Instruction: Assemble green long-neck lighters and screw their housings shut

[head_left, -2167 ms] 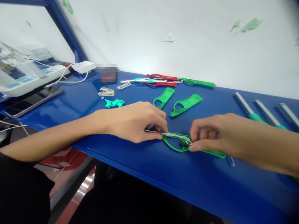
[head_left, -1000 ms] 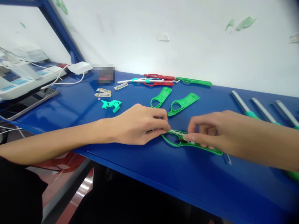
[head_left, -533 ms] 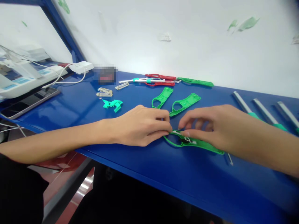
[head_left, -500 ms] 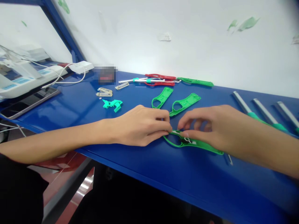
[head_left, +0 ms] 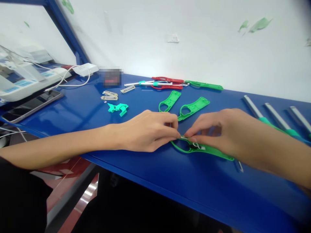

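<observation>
Since the earliest frame, the right hand (head_left: 223, 129) has shifted toward the left hand (head_left: 153, 131), and the white wires (head_left: 196, 145), bunched at its fingertips then, now show as a small curl over the black component (head_left: 193, 147) in the open green handle shell (head_left: 213, 152).

That shell lies on the blue tabletop (head_left: 145, 174), open side up, just in front of both hands. Its long axis runs from between nine and ten o'clock, at the finger loop, to between three and four, at the solid end. The left hand reaches in from ten o'clock, its thumb and finger drawn close together at the loop's upper end; what they pinch is hidden. The right hand comes from two o'clock, arching over the shell's middle, with thumb and index tips a narrow gap apart at the loop's upper rim. Whether it grips a wire there, I cannot tell. Both sets of fingertips nearly meet on that rim, but the right hand is nearer the wire curl and the solid end.

Farther out from the shell, two loose green handle halves (head_left: 195, 105) sit between eleven and twelve, and cut teal plastic pieces (head_left: 118, 108) at ten. Red handle halves (head_left: 170, 79) and wired metal tubes (head_left: 160, 83) lie beyond, toward eleven. Three metal tubes with teal collars (head_left: 253, 106) slant at two, and a thin metal rod (head_left: 240, 166) pokes out near four.
</observation>
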Demonstrator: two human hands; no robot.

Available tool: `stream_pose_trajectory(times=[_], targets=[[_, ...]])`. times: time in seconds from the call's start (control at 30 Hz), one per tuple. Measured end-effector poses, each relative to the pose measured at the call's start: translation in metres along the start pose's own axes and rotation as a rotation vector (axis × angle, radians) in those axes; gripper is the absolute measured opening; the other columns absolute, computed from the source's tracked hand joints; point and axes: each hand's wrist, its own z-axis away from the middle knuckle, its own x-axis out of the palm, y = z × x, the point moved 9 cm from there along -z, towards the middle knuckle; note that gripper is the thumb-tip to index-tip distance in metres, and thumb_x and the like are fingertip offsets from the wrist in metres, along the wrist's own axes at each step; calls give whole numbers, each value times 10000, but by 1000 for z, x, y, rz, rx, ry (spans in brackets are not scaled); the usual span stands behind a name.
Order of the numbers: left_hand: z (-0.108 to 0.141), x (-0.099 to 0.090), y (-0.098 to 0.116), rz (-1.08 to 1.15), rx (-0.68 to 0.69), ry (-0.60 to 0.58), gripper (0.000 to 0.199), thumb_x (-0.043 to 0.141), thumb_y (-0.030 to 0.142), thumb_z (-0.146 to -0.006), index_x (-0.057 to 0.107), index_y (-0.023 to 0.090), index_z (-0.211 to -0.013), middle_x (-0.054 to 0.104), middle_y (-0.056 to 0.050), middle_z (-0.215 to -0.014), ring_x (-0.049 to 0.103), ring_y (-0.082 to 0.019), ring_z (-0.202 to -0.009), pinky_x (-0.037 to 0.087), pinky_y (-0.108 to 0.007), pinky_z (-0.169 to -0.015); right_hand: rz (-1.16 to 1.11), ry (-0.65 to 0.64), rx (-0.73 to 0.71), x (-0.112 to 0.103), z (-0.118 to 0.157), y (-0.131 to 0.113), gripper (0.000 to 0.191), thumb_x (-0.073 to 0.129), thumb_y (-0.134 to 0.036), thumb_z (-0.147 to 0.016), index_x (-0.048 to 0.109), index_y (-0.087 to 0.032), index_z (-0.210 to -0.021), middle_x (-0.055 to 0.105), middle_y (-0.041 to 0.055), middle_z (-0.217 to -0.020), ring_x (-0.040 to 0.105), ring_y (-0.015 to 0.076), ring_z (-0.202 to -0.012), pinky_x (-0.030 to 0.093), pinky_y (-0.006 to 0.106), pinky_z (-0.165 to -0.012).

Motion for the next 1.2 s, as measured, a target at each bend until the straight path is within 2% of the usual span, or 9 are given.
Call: stream_pose_trajectory(times=[0.1,0.23,0.33,0.53,0.73,0.9,1.03,1.2], targets=[[0,1,-1,24,-11,-6,235,556,188,-1073,785,179,-1126,711,-88,-1059,675,-165,-863,498,-274,-648,4,9,-16,0,1,0,247,615,-436,-897,856,-382,-911,814,5,-909,719,222,-710,517,369,-631],[0,1,-1,53,-6,-1,224,573,178,-1067,788,167,-1124,709,-95,-1059,666,-172,-879,513,-290,-689,18,-31,33,5,3,5,275,598,-445,-891,856,-363,-940,823,14,-900,718,217,-680,516,353,-604],[0,1,0,58,2,7,218,590,168,-1058,795,147,-1129,702,-98,-1053,658,-168,-855,504,-290,-672,38,16,-3,1,4,2,272,604,-442,-903,861,-359,-940,824,15,-868,713,212,-651,501,339,-561],[-1,0,2,39,11,21,216,599,154,-1054,796,128,-1139,696,-95,-1061,642,-148,-789,492,-282,-647,41,-39,9,-2,4,6,272,598,-487,-882,855,-413,-928,828,-26,-840,750,215,-636,569,328,-564],[-1,1,2,16,8,0,220,599,155,-1053,793,124,-1152,693,-93,-1064,643,-150,-783,480,-286,-628,86,-12,13,-6,4,12,264,593,-507,-886,815,-366,-872,804,-5,-811,713,193,-582,508,308,-491],[-1,1,2,14,11,-5,223,594,158,-1057,786,124,-1163,691,-94,-1073,637,-146,-775,491,-282,-636,121,-65,86,-3,5,24,288,566,-544,-898,792,-367,-874,801,1,-842,761,230,-665,525,332,-553],[-1,2,3,12,7,-18,225,591,162,-1059,783,131,-1173,688,-91,-1076,627,-143,-758,488,-285,-626,141,-98,56,-2,5,22,296,542,-545,-906,782,-370,-917,808,3,-882,769,240,-703,532,351,-597],[-1,2,3,14,11,-18,230,589,166,-1061,780,123,-1181,688,-98,-1087,630,-145,-761,490,-287,-624,150,-77,40,-4,6,24,247,552,-506,-924,769,-388,-930,803,-27,-853,769,221,-686,534,347,-627]])
